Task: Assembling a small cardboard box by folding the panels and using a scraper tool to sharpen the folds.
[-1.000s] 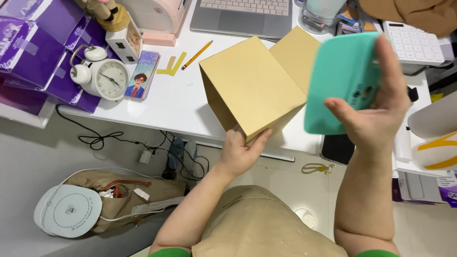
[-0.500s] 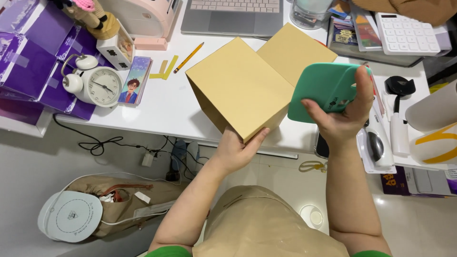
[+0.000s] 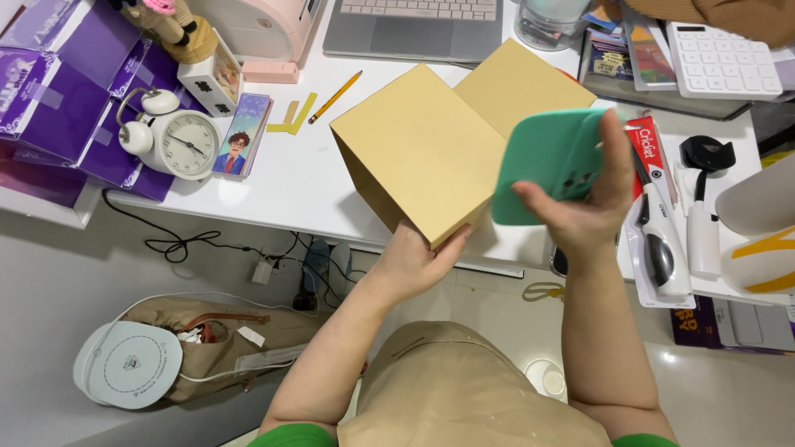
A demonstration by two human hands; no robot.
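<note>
Near frame centre, the left hand [image 3: 414, 265] is cupping the lower corner of the cardboard box [image 3: 431, 149], fingers curled beneath. Just right, the right hand [image 3: 580, 207] is pinching the teal case [image 3: 546, 161], overlapping the box's right edge.

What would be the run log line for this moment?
left hand: holds cardboard box | right hand: holds teal case | over white desk

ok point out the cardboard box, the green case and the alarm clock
cardboard box [image 3: 414, 153], head view, on its broad top face
green case [image 3: 542, 165], head view, on its flat back, left of the thumb
alarm clock [image 3: 188, 145], head view, on the middle of its dial
</note>
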